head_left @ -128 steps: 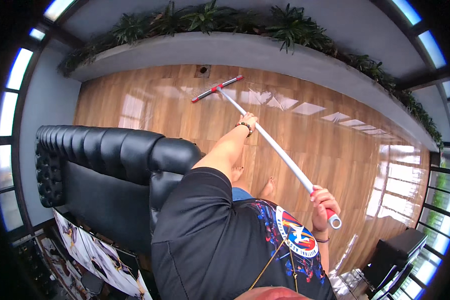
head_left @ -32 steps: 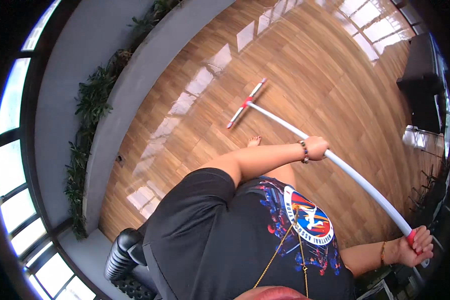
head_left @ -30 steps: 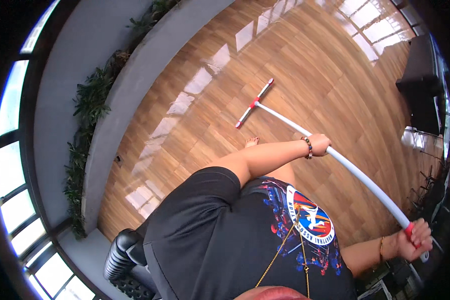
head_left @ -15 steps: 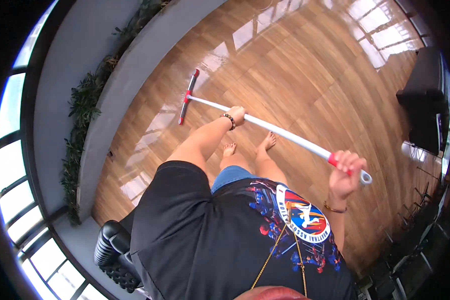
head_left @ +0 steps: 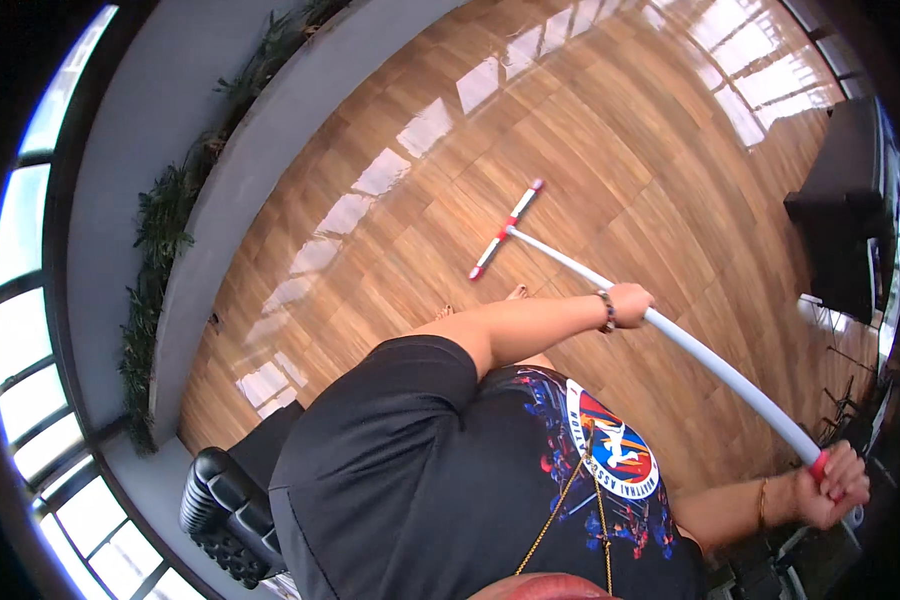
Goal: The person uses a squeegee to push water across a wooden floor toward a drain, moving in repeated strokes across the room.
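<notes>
Wooden floor (head_left: pixel 610 120) around mop (head_left: pixel 670 330), seemingly open.

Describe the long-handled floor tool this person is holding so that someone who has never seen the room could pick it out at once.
Start from the glossy wooden floor that fills the middle of the view. On it rests a narrow crossbar with red ends, joined to a long white pole, the mop, which runs back to the left hand mid-pole and the right hand at its red grip. It is the only thin white-and-red thing there.
</notes>
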A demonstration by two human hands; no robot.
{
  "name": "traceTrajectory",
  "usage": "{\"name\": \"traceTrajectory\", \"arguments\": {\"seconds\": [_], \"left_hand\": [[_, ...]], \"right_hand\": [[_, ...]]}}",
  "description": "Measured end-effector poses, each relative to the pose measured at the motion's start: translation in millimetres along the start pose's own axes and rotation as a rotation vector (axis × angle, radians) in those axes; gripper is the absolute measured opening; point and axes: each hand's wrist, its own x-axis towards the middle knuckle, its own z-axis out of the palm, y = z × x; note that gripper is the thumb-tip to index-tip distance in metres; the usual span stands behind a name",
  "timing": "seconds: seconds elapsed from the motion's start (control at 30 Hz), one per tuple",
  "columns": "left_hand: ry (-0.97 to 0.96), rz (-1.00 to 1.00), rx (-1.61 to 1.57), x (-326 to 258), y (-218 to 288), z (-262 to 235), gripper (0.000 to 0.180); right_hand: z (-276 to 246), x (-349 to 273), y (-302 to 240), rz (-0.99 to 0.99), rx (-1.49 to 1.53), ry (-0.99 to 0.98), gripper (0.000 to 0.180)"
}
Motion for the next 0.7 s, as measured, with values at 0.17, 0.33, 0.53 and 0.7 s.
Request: {"name": "traceTrajectory", "arguments": {"seconds": [0.17,0.33,0.53,0.7], "left_hand": [[0.185,0.022,-0.034,-72,-119,-53,0.019],[-0.118,-0.383,0.449,-164,-204,-131,0.011],[-0.023,-0.030,0.320,-83,-70,-113,0.015],[0.028,0.140,0.290,17,-6,-100,0.016]], "right_hand": [[31,-53,122,-0.015,0.011,0.176,0.029],[97,-130,196,0.185,0.107,0.257,0.025],[47,-48,68,-0.053,0.081,0.201,0.034],[40,-20,9,-0.171,-0.020,0.150,0.035]]}}
